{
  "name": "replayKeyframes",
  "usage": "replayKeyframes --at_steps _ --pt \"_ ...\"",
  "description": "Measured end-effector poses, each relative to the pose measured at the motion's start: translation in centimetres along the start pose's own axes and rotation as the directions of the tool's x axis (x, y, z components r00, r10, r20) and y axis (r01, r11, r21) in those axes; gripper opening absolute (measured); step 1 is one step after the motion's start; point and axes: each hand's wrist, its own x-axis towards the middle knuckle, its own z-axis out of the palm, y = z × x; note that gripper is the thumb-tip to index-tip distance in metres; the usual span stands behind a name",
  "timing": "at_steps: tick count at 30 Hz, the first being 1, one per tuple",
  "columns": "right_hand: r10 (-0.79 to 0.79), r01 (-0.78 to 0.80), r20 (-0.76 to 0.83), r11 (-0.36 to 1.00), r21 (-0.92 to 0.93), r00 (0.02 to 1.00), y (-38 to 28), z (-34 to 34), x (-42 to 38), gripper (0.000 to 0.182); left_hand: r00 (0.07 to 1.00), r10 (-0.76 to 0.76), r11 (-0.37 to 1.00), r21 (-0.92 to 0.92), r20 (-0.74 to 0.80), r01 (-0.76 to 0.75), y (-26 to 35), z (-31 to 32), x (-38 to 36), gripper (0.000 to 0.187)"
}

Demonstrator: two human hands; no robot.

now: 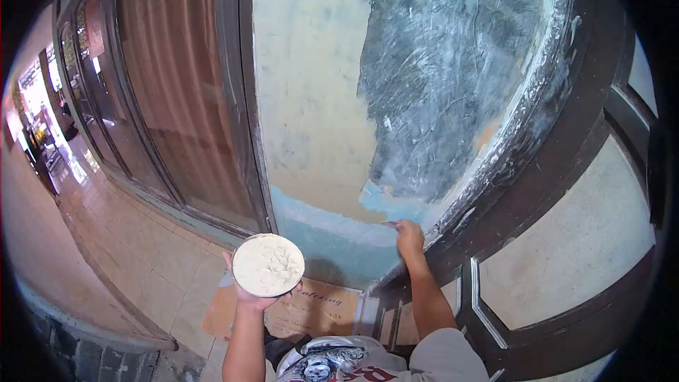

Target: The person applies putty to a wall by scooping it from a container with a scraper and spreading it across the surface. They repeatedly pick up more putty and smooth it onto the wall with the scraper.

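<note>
Patchy wall [311,99] ahead. Left hand [251,301] supports a bowl [303,273], fingers spread; right hand [410,238] pinches a tool [390,223]. Tilting might spill paste [265,262].

looks like the porch or outer passage of a house: above the right hand [409,238], patchily coated wall [311,99]; right of that grip, dark-framed pale panelling [573,240]; beyond the left hand [253,302], curtained window [170,85] and tiled floor [159,262] running toward brightness.

matt creamy paste [269,263], rough streaked wall patch [438,85], smooth floor tiles [155,255], door [569,240] probably painted wood
</note>
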Motion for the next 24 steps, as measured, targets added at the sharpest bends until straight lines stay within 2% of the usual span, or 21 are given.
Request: replayKeyframes --at_steps 1,3,5,7,8,11,12,13,15,17,19,21,23,24 --pt "-0.004 0.004 -0.002 1.000 0.002 1.000 -0.2 -0.3 0.4 0.012 1.000 0.004 1.000 0.002 0.003 -0.004 0.0 0.2 0.1 0.117" --pt "-0.083 0.098 -0.250 0.994 0.046 0.965 -0.6 -1.5 0.4 0.010 1.000 -0.012 0.997 -0.070 0.001 0.012 -0.1 0.3 0.0 0.117" --pt "-0.098 0.104 -0.257 0.995 0.010 0.962 -0.6 -1.2 -0.8 0.010 1.000 -0.010 0.997 -0.076 -0.014 0.009 0.0 -0.3 0.0 0.117" --pt "-0.017 0.017 -0.101 1.000 -0.008 0.995 0.0 0.6 -2.1 0.011 0.998 -0.040 0.998 -0.048 0.047 0.042 0.0 -1.2 0.2 0.116" --pt "0.001 -0.003 -0.023 0.997 -0.081 1.000 0.0 1.2 -2.2 0.013 0.998 -0.043 0.998 -0.051 0.051 0.045 -0.2 -1.2 0.1 0.116" --pt "0.007 -0.014 -0.079 0.996 -0.090 0.997 -0.7 -0.6 0.6 0.014 0.999 -0.047 0.992 -0.114 -0.001 0.047 -0.7 0.2 0.8 0.115" --pt "-0.046 0.038 -0.208 0.998 -0.043 0.977 -1.3 -1.5 1.0 0.015 0.999 -0.024 0.996 -0.083 -0.034 0.021 -1.0 0.5 0.9 0.115" --pt "-0.046 0.037 -0.208 0.998 -0.047 0.977 -1.6 -1.9 0.7 0.015 0.997 -0.002 0.999 -0.052 -0.071 -0.002 -1.2 0.6 0.9 0.115" --pt "-0.047 0.049 -0.236 0.999 0.003 0.971 -1.8 -2.1 -0.6 0.015 0.998 -0.058 0.998 -0.022 -0.014 0.057 -1.3 -0.7 1.0 0.116" --pt "-0.079 0.074 -0.189 0.997 -0.035 0.979 -1.0 -0.4 -1.7 0.016 0.998 -0.032 0.997 0.066 -0.061 0.036 -1.5 -1.1 1.1 0.118" --pt "-0.029 0.022 -0.111 0.998 -0.063 0.993 -0.3 1.2 -1.4 0.015 0.998 -0.018 0.997 0.075 -0.057 0.022 -1.5 -1.4 1.0 0.119" --pt "-0.009 0.002 -0.080 0.997 -0.078 0.997 -0.2 1.1 0.0 0.014 0.990 0.048 0.990 0.139 -0.132 -0.029 -1.4 -1.1 1.2 0.119" --pt "-0.054 0.043 -0.269 0.998 -0.048 0.962 -1.9 -2.0 1.4 0.012 0.996 -0.010 0.998 0.066 -0.083 0.015 -0.6 -1.2 0.7 0.119" --pt "-0.077 0.072 -0.283 0.997 -0.030 0.956 -2.1 -2.5 1.1 0.011 0.999 -0.036 0.999 -0.010 -0.002 0.036 -0.3 -2.0 0.7 0.116"
